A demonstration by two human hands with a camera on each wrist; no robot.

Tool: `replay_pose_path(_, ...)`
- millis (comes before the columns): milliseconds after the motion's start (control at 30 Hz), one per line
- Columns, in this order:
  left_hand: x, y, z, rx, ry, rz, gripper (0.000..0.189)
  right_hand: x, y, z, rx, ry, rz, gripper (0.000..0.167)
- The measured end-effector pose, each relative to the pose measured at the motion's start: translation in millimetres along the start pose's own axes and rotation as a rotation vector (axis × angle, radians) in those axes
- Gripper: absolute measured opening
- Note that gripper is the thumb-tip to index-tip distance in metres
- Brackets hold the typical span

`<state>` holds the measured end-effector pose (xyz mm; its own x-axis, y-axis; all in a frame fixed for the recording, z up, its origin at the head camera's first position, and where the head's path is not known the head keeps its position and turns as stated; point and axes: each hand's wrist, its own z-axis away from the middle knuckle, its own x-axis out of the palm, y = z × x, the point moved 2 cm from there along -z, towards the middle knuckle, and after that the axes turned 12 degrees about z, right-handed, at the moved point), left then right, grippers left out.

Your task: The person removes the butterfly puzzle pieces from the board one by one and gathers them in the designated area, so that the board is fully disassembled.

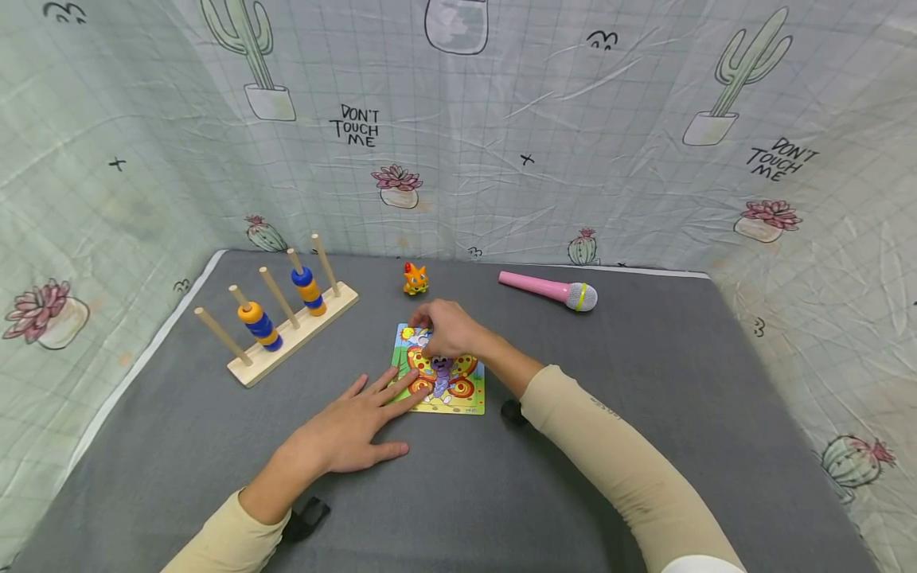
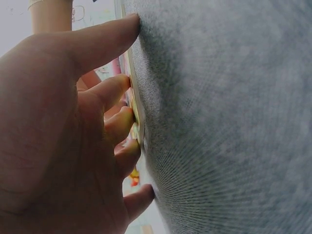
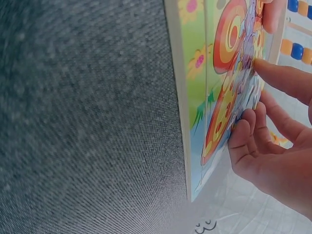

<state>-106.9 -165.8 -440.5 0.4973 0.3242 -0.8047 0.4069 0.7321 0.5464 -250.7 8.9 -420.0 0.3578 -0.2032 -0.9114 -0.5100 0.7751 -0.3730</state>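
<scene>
A square butterfly jigsaw puzzle [image 1: 458, 402] lies flat on the grey table, its bright picture facing up. My left hand [image 1: 351, 430] is spread palm down at its lower left. Several fingertips rest on the puzzle's left side, while the thumb touches the cloth, as the left wrist view [image 2: 58, 122] of this hand shows. From above, my right hand [image 1: 451, 328] reaches the puzzle's upper left part. Its thumb and fingers are bent and pinch at a puzzle piece near the top edge; the hand partly hides that piece. In the right wrist view the puzzle [image 3: 226, 92] shows edge-on.
A wooden peg stand [image 1: 301, 328] with blue and orange rings stands at the left. Behind the puzzle sits a small orange toy figure [image 1: 415, 278]. A pink toy microphone [image 1: 548, 289] lies at the back right. Patterned cloth [image 1: 487, 159] hangs around the table.
</scene>
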Motion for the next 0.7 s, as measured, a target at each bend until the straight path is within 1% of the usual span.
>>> replay_pose_path(300, -1.0, 1.7, 1.0, -0.003, 0.0, -0.005, 0.077, -0.8, 0.1, 2.2, -0.032, 0.036, 0.014, 0.046)
replay_pose_path(700, -1.1, 1.3, 0.8, 0.004, 0.003, -0.005, 0.077, 0.1, -1.4, 1.4, -0.002, 0.059, 0.015, 0.046)
